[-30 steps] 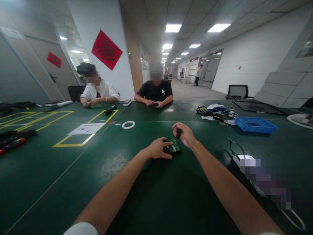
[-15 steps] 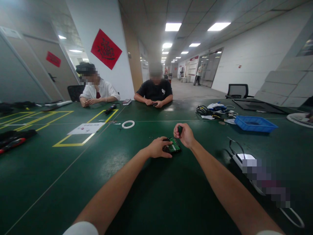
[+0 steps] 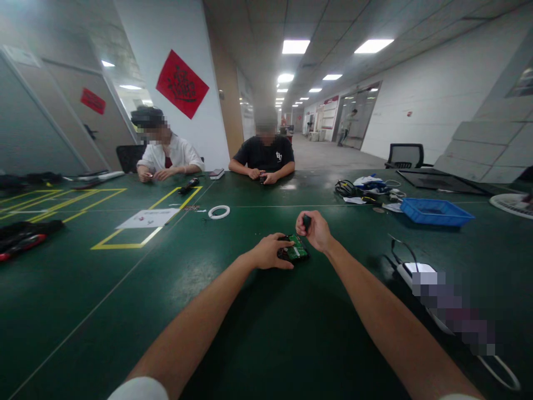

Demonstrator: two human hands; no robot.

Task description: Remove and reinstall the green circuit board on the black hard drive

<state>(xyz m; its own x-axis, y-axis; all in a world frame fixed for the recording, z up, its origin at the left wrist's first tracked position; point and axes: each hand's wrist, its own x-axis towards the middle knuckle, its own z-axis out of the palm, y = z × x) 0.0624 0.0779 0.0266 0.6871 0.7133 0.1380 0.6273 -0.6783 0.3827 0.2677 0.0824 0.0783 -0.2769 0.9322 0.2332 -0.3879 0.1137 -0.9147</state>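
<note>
Both hands at small green circuit board, mid-table toward the near edge.

Left hand [image 3: 268,251] lay pressed on the small green circuit board in its dark casing [image 3: 293,249], pinning it flat to the dark green table [image 3: 125,311]. Right hand [image 3: 315,230] was clenched round a short dark tool handle [image 3: 306,220], held upright just above the board's far end. Judgement: the tool should stay vertical and the board well pinned, or the tip may slip. White tape ring [image 3: 219,211] lay well apart.
</note>
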